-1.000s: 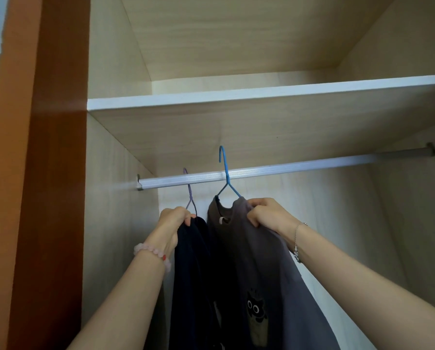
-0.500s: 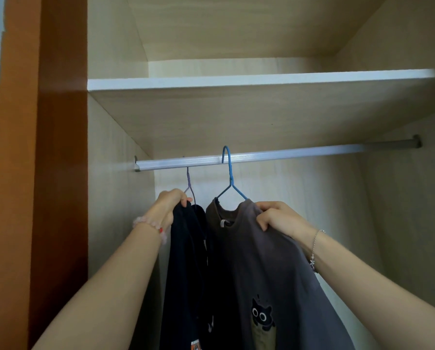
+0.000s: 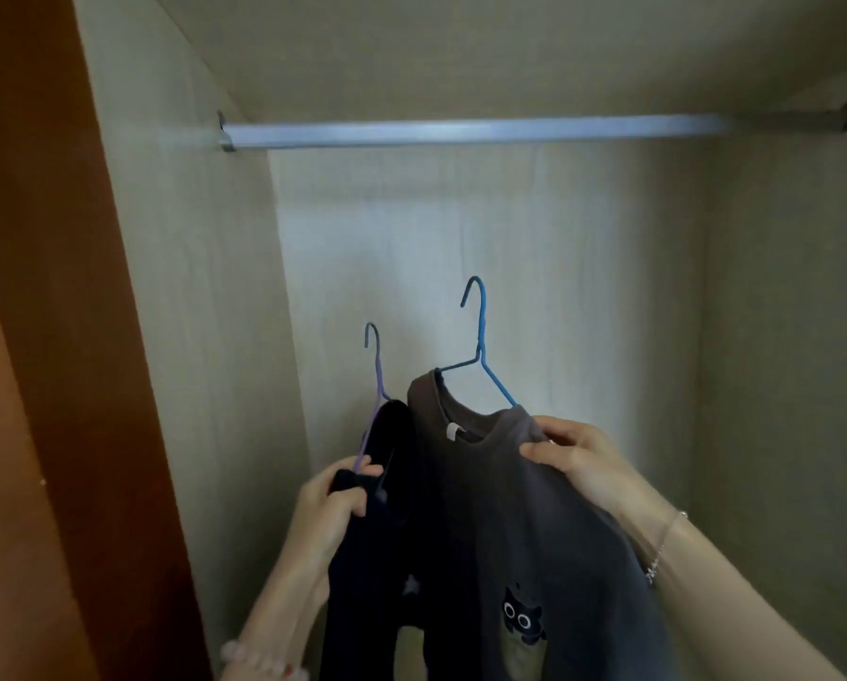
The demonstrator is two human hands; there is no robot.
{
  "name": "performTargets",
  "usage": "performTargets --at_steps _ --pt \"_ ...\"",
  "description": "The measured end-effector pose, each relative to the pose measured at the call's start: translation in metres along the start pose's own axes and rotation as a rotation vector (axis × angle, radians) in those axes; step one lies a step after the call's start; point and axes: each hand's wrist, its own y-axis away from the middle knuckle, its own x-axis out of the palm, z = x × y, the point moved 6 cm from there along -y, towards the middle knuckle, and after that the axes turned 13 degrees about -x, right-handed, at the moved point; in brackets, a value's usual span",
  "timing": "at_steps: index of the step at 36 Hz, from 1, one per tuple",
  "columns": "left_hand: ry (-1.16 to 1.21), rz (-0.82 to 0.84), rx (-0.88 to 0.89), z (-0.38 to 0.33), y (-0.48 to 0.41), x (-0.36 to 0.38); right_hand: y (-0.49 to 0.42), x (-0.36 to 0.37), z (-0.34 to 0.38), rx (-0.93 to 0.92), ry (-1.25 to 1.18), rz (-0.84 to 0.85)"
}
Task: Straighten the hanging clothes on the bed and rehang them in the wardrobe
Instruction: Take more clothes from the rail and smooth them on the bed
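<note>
Left hand (image 3: 335, 503), fingers curled, grips the shoulder of a navy garment (image 3: 387, 557) on a purple hanger (image 3: 378, 371); right hand (image 3: 578, 459) pinches the shoulder of a grey sweatshirt (image 3: 534, 557) on a blue hanger (image 3: 481, 326). Both garments are held side by side inside the wardrobe (image 3: 509, 228), their hooks free in the air, well below the metal rail (image 3: 460, 132).

Pink bead bracelet (image 3: 264, 663): worn on the left wrist, at the lower edge. Thin silver chain bracelet (image 3: 664, 543): worn on the right wrist. Reddish-brown wooden panel (image 3: 43, 336): upright, far left.
</note>
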Motion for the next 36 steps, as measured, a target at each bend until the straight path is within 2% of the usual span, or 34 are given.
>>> performTargets --at_steps 6,13,19,25,30,36 --pt "-0.030 0.081 -0.204 0.095 0.049 -0.013 0.074 0.010 -0.055 0.103 0.033 -0.081" --pt "-0.086 0.160 -0.331 0.139 0.078 -0.016 0.112 0.005 -0.075 0.191 -0.014 -0.166" --pt "-0.093 0.342 -0.294 0.132 0.079 0.003 0.134 -0.017 -0.059 0.197 0.027 -0.327" --pt "-0.138 0.408 -0.220 0.131 0.076 0.018 0.181 -0.024 -0.033 0.212 0.123 -0.525" --pt "-0.242 0.658 -0.206 0.158 0.095 0.022 0.246 0.004 -0.011 0.274 0.255 -0.732" --pt "-0.392 0.944 -0.215 0.177 0.120 -0.010 0.329 0.091 0.025 0.327 0.322 -1.025"
